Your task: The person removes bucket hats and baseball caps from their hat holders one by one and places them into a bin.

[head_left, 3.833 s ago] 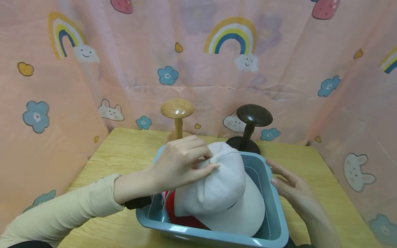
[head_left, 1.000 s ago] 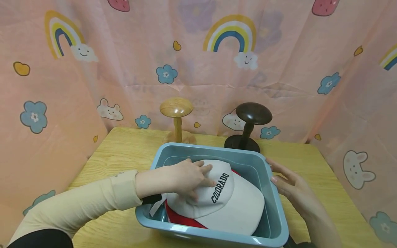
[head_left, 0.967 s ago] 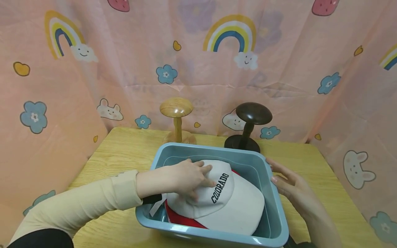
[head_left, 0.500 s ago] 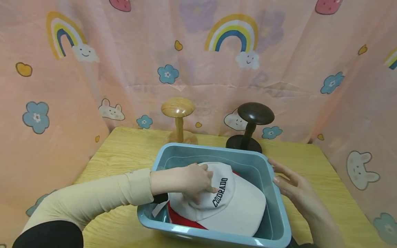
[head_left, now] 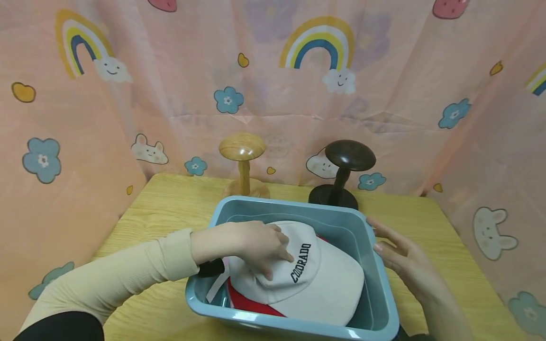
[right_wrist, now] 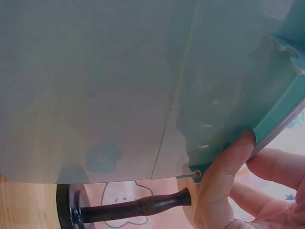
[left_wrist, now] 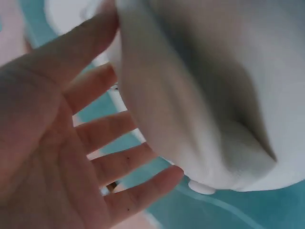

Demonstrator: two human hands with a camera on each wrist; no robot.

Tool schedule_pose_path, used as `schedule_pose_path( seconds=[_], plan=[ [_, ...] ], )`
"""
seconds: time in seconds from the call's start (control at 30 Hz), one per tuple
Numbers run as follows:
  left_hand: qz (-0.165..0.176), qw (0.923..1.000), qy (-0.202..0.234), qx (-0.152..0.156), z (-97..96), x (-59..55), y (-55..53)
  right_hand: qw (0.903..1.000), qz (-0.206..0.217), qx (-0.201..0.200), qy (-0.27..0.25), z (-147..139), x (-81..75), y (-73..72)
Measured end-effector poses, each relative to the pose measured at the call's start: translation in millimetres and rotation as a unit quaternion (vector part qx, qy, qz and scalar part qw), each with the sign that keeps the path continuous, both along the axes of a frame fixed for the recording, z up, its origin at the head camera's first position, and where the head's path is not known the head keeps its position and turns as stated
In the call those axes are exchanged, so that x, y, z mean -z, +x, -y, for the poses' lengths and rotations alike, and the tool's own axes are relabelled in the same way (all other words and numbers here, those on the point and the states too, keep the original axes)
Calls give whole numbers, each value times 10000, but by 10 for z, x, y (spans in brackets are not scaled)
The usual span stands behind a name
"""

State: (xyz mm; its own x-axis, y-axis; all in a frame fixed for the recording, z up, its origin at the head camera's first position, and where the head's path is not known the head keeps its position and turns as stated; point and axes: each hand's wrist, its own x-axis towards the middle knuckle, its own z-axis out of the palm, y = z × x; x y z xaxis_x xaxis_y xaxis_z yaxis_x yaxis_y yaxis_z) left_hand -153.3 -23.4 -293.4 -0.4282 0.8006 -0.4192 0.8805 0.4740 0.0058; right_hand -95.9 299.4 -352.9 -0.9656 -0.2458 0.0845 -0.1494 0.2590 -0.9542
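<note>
A white cap lettered "COLORADO" lies in a light blue plastic bin, brim toward the near right. Red fabric shows from under it. My left hand rests on the cap's crown with spread fingers. In the left wrist view its fingers run straight to the edge of the white cap fabric, the thumb lying along the same side. Outside the bin, my right hand touches the right rim with its fingertips. The right wrist view shows one finger against the bin's outer wall under the rim.
A pale wooden stand and a dark brown stand, both mushroom-shaped, stand behind the bin on the wooden table. A white strap lies at the bin's left side. Pink patterned cloth hangs around the table.
Earlier my left hand pinched the raised cap by its crown; then the cap lay lower, its lettering facing up. Since then the left hand has shifted slightly over the crown. The right hand stays.
</note>
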Motion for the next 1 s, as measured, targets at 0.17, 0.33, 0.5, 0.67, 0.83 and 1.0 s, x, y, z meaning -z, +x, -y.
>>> schedule_pose_path(
  seconds=[0.17,0.33,0.5,0.67,0.83,1.0],
  plan=[
    [-60,9993,317,-174,102,-166,52,9998,-81,47,168,-43,-17,-4],
    [-254,9984,433,-250,198,-274,74,9993,-21,125,347,-83,-32,-29],
    [-196,9958,833,-336,350,-354,102,9968,3,381,707,-128,-41,-70],
    [55,9928,1032,-601,477,-379,126,9927,-308,551,1024,-154,-81,-102],
    [144,9894,1311,-601,573,-351,117,9866,-525,709,1376,-150,-147,-123],
    [149,9809,1829,-652,676,-317,103,9773,-794,842,1773,-171,-213,-132]
  ],
)
